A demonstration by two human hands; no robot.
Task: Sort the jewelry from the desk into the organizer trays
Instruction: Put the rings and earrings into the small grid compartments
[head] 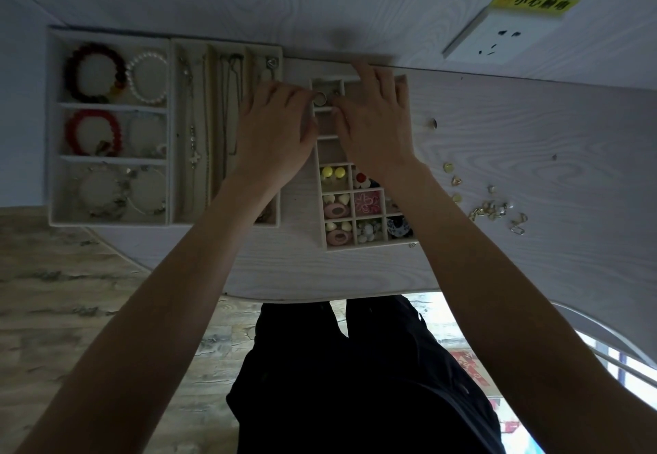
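A small ring (pixel 319 97) lies in the far slot of the compartment tray (pixel 369 242) on the pale wood-grain desk (pixel 533 140). Its direction is too blurred to tell. The left hand (pixel 275 132) touches it with relaxed fingers. The right hand (pixel 373 123) rests beside it; its grip cannot be judged. Left of this tray, the necklace tray (pixel 227 44) holds chains and the bracelet tray (pixel 106 32) holds bead bracelets. Loose earrings (pixel 492 210) lie right of it.

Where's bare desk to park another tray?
Free: near edge of the pale woodgrain desk, in front of the small compartment tray; also far right, below the white wall socket. Crowded: loose gold earrings beside that tray, both hands above it.
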